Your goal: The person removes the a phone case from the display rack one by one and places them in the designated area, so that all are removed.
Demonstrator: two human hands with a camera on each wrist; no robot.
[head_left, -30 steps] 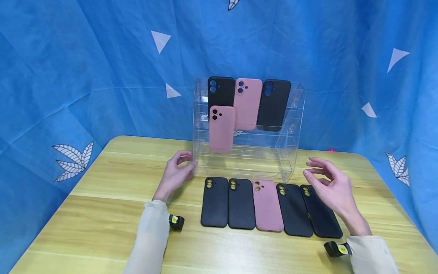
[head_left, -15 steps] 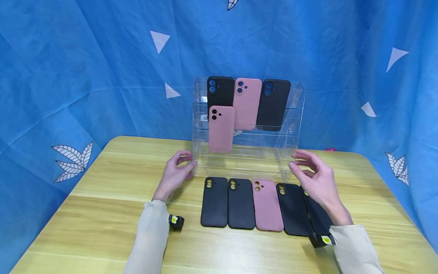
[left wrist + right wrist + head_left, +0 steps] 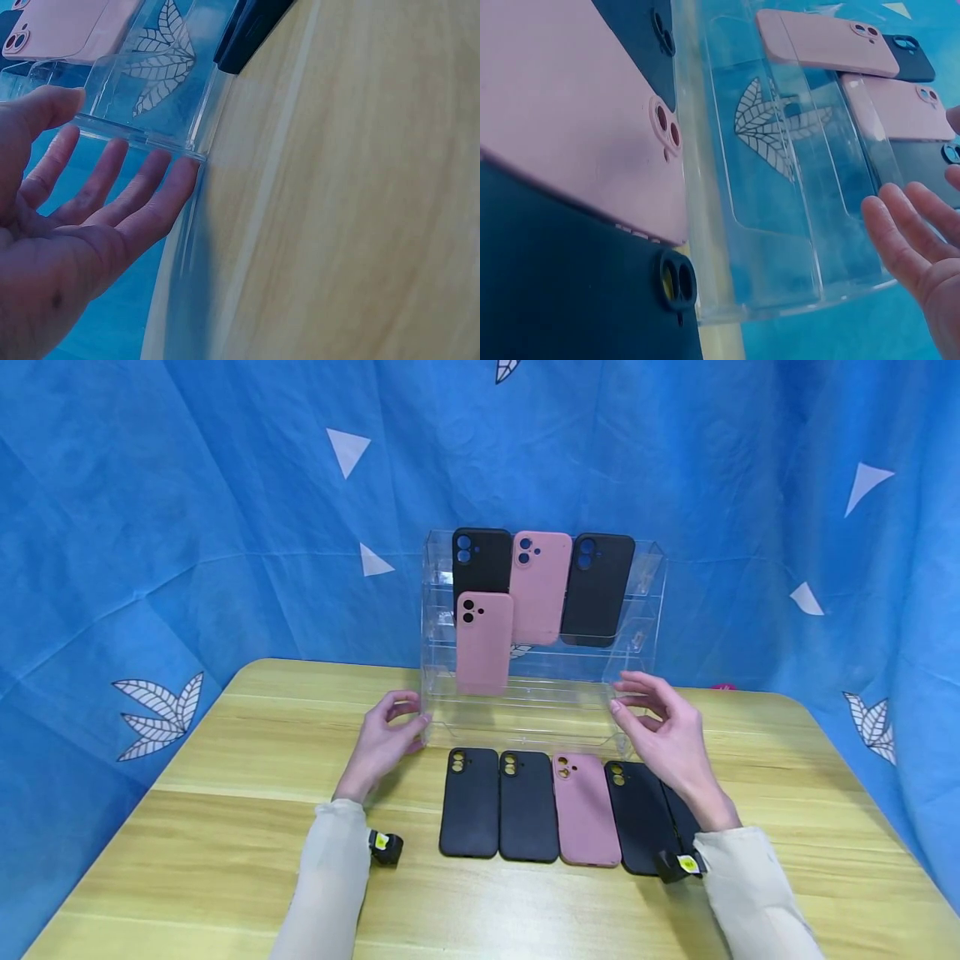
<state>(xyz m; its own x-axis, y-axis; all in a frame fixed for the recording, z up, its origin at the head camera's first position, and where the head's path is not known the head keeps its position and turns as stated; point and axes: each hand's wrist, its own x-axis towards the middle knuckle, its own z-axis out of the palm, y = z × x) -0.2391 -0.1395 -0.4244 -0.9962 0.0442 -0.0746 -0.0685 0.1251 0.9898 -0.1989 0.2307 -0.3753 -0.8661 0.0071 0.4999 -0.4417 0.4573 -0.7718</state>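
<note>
A clear acrylic display rack (image 3: 558, 718) stands at the back of the wooden table. My left hand (image 3: 386, 739) is at its lower left side; in the left wrist view the spread fingertips touch the side edge, with the thumb near the front. My right hand (image 3: 667, 731), loosely bent and holding nothing, is at the rack's lower right corner. The rack's top tier holds a black phone case (image 3: 480, 560), a pink phone case (image 3: 540, 585) and another black phone case (image 3: 597, 589). A pink phone case (image 3: 483, 643) stands one tier lower at the left.
In front of the rack lies a row of phone cases: black cases (image 3: 470, 802) (image 3: 529, 806), a pink case (image 3: 587, 810), then black cases (image 3: 643, 822) at the right, partly hidden by my right arm. A blue patterned cloth (image 3: 262, 510) hangs behind the table.
My right hand has moved left, from beside the rack to its lower right corner, its forearm now covering more of the rightmost black case. The left hand has stayed put.
</note>
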